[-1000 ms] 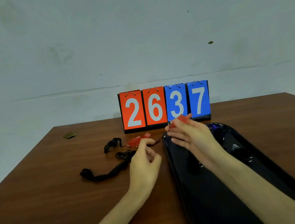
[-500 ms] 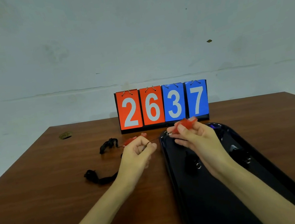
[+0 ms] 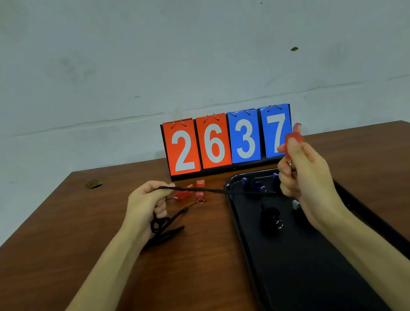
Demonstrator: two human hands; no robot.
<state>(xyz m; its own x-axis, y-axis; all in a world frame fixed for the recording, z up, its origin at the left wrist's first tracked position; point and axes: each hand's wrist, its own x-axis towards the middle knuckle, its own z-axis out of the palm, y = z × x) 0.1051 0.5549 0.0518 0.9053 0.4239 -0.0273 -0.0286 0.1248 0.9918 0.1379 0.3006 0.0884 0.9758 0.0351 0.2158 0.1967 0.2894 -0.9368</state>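
My right hand (image 3: 303, 175) grips a red plastic whistle (image 3: 293, 139), held upright above the far end of the black tray (image 3: 245, 228). A black cord (image 3: 211, 190) stretches from that hand across to my left hand (image 3: 146, 205), which pinches it above the table. The rest of the cord hangs from my left hand and lies coiled on the wood (image 3: 165, 226). Two more red whistles (image 3: 190, 191) with small metal rings lie on the table between my hands.
A flip scoreboard (image 3: 228, 140) reading 2637 stands at the table's far edge. Inside the tray lie blue whistles (image 3: 254, 185) and a black whistle (image 3: 270, 216) with a ring. A small dark mark (image 3: 93, 183) sits far left on the brown table (image 3: 54, 255).
My right hand has risen and moved right with the red whistle. My left hand pulled left and up, drawing the black cord taut between the hands.
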